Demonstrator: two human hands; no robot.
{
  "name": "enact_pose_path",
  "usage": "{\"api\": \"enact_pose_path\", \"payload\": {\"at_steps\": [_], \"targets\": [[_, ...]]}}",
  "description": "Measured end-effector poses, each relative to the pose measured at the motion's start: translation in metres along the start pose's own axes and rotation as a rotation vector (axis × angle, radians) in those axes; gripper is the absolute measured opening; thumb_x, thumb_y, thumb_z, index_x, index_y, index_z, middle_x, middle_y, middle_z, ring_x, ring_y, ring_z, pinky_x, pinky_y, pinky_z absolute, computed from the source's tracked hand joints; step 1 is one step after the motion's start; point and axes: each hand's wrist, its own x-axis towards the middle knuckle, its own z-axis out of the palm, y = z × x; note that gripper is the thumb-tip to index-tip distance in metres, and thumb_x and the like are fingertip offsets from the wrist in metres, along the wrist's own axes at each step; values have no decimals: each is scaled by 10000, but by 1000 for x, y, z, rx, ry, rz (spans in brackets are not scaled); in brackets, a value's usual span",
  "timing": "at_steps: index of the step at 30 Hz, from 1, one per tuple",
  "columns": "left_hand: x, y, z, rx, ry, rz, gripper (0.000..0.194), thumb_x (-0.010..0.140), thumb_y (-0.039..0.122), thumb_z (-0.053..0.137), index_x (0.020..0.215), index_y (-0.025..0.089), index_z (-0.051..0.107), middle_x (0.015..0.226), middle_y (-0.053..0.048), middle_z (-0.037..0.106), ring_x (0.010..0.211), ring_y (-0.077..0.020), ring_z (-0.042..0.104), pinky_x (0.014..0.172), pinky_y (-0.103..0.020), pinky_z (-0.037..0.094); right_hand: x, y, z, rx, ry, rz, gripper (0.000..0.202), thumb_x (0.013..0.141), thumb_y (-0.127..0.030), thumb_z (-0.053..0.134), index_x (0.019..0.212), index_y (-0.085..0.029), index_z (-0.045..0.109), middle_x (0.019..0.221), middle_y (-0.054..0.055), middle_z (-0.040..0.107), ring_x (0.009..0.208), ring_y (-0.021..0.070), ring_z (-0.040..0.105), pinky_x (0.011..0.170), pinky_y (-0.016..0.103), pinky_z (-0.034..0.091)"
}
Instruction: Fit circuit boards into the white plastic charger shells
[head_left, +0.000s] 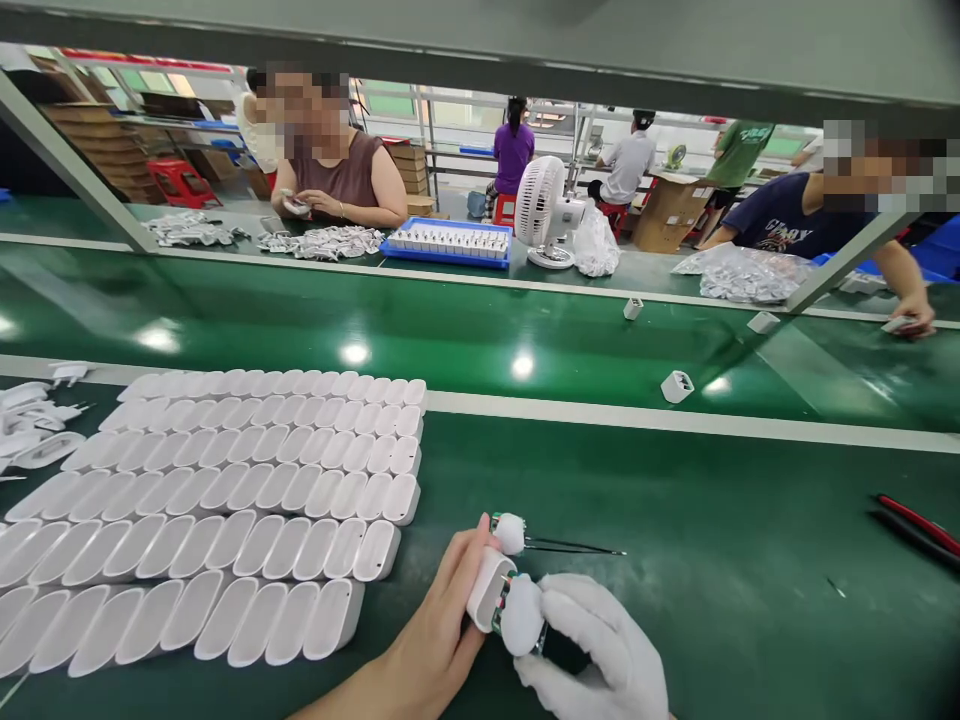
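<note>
My bare left hand (439,620) is closed around a white oval plastic housing (484,592), tilted with its open side toward the right. Close to the left fingertips is a small green circuit board with a white pad (511,534); two dark wires trail from it to the right. I cannot tell whether the fingers grip that board too. In a white glove, my right hand (611,645) pinches another circuit board with a white pad (523,616), held right at the housing's opening. Rows of similar open housings (375,551) stand on the green table to the left.
White plug parts (34,425) lie piled at the far left. Red-and-black handled pliers (919,530) rest at the right edge. Beyond a white rail runs a green conveyor belt (450,330) carrying a few white housings (677,386). Co-workers sit across it, near a white fan (541,205).
</note>
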Motion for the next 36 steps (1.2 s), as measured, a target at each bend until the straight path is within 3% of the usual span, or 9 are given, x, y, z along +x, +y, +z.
{"api": "enact_pose_path", "payload": {"at_steps": [6,13,20,25,27,31,33,36], "targets": [[-3,-7,4,60,24,23,656,936,111,268,1473,338,-32,1324,-129,322,1234,-239,400,1020,-413,392,7,-4,0,-21,-3,-31,373,783,-128,660,1126,-233,557,928,53,648,816,198,644,679,287,579],[-2,-5,5,129,40,8,727,880,21,260,1475,335,-14,1340,-130,327,1262,-239,385,1023,-433,392,5,1,3,-113,-17,-128,341,840,-179,630,1170,-185,540,939,80,637,824,196,640,711,302,579],[-3,-6,6,173,41,29,773,844,-22,262,1476,328,-13,1345,-127,319,1275,-233,384,1015,-400,412,11,-5,2,-223,-46,-135,259,861,-191,595,1119,-188,569,912,82,642,798,198,638,664,284,575],[-4,-7,8,185,15,48,706,893,20,256,1479,321,5,1357,-138,317,1277,-238,388,1011,-381,416,9,-5,6,-206,-53,-125,332,851,-220,611,1181,-203,571,919,83,659,816,201,651,682,269,581],[-4,-6,8,149,34,32,650,926,76,259,1481,319,23,1350,-135,344,1270,-243,393,1015,-388,409,7,-6,5,-112,-59,-16,419,840,-249,625,1250,-239,534,1018,90,650,912,222,646,767,302,573],[0,-1,8,47,72,50,544,968,213,293,1470,343,130,1330,-102,419,1242,-254,388,1037,-425,368,13,-10,8,408,-150,452,543,913,-408,514,1408,-266,343,1296,125,529,1127,251,568,906,377,515],[1,1,9,18,61,70,499,962,269,370,1436,364,247,1319,-77,457,1208,-260,380,1035,-431,354,18,-10,14,672,-256,645,506,885,-483,538,1319,-232,467,1180,113,613,1045,249,615,859,369,535],[2,3,11,-55,26,20,453,936,307,467,1373,374,367,1311,-60,480,1149,-251,383,1013,-415,359,22,-9,25,797,-258,826,432,783,-518,656,1038,-169,633,912,75,683,878,238,656,776,340,546]]}}
